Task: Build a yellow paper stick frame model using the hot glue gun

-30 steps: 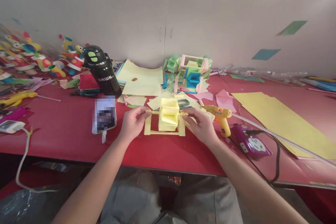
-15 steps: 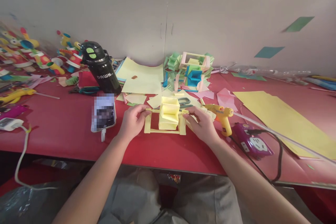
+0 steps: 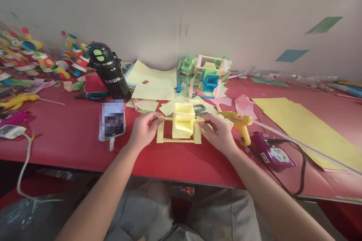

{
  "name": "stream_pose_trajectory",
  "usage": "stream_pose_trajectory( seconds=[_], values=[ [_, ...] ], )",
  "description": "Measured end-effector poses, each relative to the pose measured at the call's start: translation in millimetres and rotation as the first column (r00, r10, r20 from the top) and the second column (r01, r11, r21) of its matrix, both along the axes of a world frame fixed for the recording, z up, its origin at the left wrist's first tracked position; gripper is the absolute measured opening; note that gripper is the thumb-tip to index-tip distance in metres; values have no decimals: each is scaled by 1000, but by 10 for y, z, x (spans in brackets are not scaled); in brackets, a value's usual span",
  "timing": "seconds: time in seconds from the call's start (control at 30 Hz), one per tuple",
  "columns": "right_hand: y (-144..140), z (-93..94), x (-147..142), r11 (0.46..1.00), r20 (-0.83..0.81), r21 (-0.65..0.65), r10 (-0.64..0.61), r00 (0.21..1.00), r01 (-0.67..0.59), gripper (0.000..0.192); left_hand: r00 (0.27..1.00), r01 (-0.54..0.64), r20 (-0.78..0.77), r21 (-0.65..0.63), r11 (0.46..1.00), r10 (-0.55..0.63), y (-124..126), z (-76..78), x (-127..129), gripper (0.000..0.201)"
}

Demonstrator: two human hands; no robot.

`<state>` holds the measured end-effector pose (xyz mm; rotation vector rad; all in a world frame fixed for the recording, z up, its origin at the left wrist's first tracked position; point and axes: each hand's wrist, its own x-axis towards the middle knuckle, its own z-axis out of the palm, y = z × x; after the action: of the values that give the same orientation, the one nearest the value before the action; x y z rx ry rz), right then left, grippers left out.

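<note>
A yellow paper frame with a folded paper wheel [image 3: 182, 125] stands on the red table [image 3: 70, 139], near its front edge. My left hand [image 3: 144, 130] pinches the left end of the frame's thin top rod. My right hand [image 3: 219, 132] grips the right end of the rod and the right post. Both hands rest on the table beside the frame.
A yellow glue gun [image 3: 240, 124] and a purple power strip [image 3: 271, 154] lie right of my right hand. A phone [image 3: 112, 120] and a black bottle [image 3: 109, 71] stand left. A coloured paper model [image 3: 207, 77], yellow sheets [image 3: 299, 124], scissors [image 3: 199, 110] and paper toys [image 3: 42, 60] lie behind.
Both hands keep their hold on the yellow frame, which stays in place. Only the camera view shifts slightly.
</note>
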<state>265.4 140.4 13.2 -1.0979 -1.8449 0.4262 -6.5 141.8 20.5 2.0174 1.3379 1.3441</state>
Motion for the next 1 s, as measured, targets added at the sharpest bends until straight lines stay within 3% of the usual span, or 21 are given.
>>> stream_pose_trajectory(
  seconds=[0.4, 0.87, 1.0],
  values=[
    [-6, -9, -15, 997, -149, -70, -37, 988, 27, 20, 998, 23, 68, -84, 996, -17, -5, 14, -3, 16],
    [3, -16, 24, 995, -137, -53, 82, 987, -90, 13, 998, 5, 56, -77, 997, -1, 12, 5, -8, 14],
    [0, -1, 26, 995, -155, -67, 62, 986, -73, 14, 998, 22, 58, -65, 998, -18, 19, -10, -9, 14]
  ],
)
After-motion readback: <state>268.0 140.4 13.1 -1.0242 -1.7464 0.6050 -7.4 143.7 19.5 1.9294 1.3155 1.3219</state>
